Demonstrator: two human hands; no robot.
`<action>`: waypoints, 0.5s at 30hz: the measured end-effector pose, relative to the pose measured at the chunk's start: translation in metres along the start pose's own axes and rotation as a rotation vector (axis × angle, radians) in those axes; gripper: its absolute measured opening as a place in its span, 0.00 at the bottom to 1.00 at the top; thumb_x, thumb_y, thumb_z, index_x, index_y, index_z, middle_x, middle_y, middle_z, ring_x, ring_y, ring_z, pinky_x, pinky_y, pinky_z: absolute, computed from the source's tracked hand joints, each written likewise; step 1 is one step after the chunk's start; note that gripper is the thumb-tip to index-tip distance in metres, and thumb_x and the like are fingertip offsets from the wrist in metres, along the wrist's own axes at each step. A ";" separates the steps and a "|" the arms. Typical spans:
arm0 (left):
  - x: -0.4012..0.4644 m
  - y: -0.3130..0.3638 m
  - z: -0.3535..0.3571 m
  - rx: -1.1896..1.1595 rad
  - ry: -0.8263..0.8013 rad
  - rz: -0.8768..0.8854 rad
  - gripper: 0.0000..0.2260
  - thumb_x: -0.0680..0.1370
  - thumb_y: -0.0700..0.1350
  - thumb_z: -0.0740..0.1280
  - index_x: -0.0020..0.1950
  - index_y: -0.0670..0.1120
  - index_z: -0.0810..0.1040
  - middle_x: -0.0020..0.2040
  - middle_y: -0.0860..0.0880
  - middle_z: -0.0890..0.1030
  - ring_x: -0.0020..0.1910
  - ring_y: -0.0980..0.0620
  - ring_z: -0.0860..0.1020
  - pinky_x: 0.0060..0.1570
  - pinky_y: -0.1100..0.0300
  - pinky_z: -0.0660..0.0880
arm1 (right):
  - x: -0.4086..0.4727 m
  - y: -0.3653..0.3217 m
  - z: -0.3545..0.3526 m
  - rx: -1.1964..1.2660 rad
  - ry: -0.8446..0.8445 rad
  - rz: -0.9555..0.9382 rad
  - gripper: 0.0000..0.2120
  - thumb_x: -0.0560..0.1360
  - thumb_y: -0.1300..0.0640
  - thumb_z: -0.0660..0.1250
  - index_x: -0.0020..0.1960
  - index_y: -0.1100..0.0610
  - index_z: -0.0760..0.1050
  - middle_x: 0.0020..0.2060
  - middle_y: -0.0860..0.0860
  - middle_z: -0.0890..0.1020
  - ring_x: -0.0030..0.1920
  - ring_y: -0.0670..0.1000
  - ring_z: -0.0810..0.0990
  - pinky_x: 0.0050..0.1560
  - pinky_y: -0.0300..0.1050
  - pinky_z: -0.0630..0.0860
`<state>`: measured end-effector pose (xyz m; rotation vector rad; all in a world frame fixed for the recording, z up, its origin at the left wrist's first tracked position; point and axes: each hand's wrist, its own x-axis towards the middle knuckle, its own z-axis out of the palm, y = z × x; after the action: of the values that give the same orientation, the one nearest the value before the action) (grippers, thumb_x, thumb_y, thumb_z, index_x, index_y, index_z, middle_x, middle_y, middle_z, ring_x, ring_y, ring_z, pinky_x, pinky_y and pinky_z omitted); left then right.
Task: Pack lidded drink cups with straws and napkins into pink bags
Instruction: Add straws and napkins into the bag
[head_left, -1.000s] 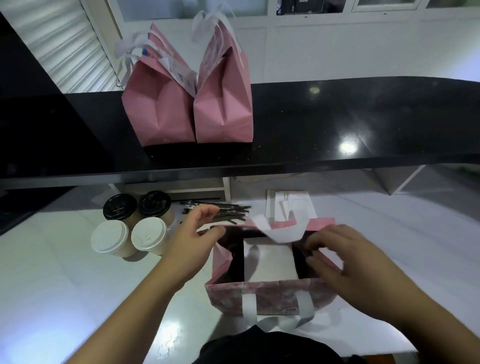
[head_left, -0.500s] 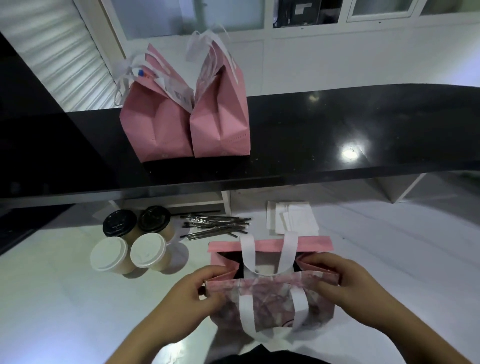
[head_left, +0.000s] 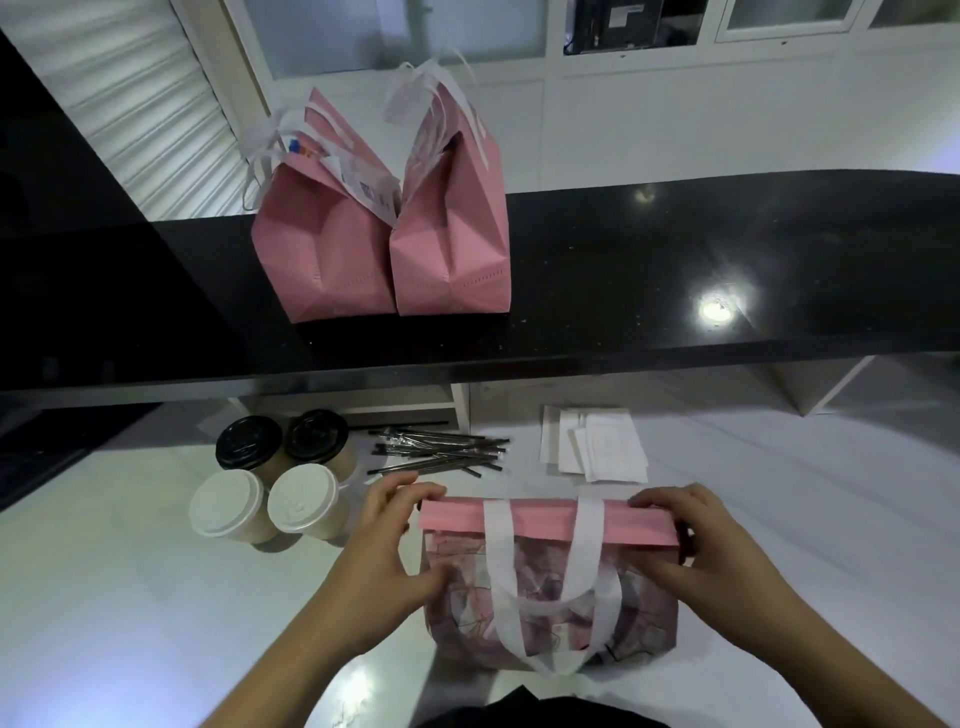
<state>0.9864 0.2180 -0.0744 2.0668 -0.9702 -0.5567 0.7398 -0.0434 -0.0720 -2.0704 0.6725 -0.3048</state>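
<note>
On the white table, the left hand and right hand each pinch one end of the bag, at 6 o'clock. Cups stand at 9 o'clock, straws and napkins behind it.

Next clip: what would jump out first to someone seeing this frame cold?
Both hands, left and right, grip the ends of a pink bag near the front of the white table, its top pressed flat. Behind it, two filled pink bags stand side by side on the black counter. Four lidded cups cluster left of the straws.
</note>
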 end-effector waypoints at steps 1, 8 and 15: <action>0.001 0.001 0.000 0.042 -0.002 0.034 0.28 0.70 0.50 0.78 0.64 0.69 0.71 0.69 0.71 0.65 0.68 0.68 0.69 0.62 0.66 0.68 | 0.001 0.000 0.001 -0.082 0.031 -0.052 0.22 0.70 0.52 0.80 0.57 0.34 0.76 0.53 0.34 0.74 0.53 0.43 0.78 0.48 0.37 0.78; -0.001 0.007 0.011 0.207 0.016 0.188 0.18 0.74 0.48 0.72 0.58 0.64 0.71 0.59 0.69 0.76 0.59 0.65 0.73 0.56 0.62 0.72 | -0.004 0.001 0.005 -0.444 0.050 -0.348 0.24 0.66 0.62 0.82 0.55 0.47 0.75 0.55 0.36 0.74 0.54 0.40 0.72 0.51 0.31 0.68; -0.007 -0.003 0.014 0.321 0.024 0.324 0.14 0.73 0.48 0.75 0.53 0.59 0.73 0.62 0.66 0.72 0.60 0.64 0.72 0.60 0.63 0.69 | -0.009 0.006 0.005 -0.503 0.103 -0.490 0.09 0.76 0.48 0.72 0.52 0.52 0.78 0.54 0.42 0.77 0.56 0.48 0.75 0.55 0.36 0.70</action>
<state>0.9741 0.2186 -0.0845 2.1205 -1.4211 -0.2159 0.7322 -0.0377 -0.0792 -2.7121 0.3044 -0.5660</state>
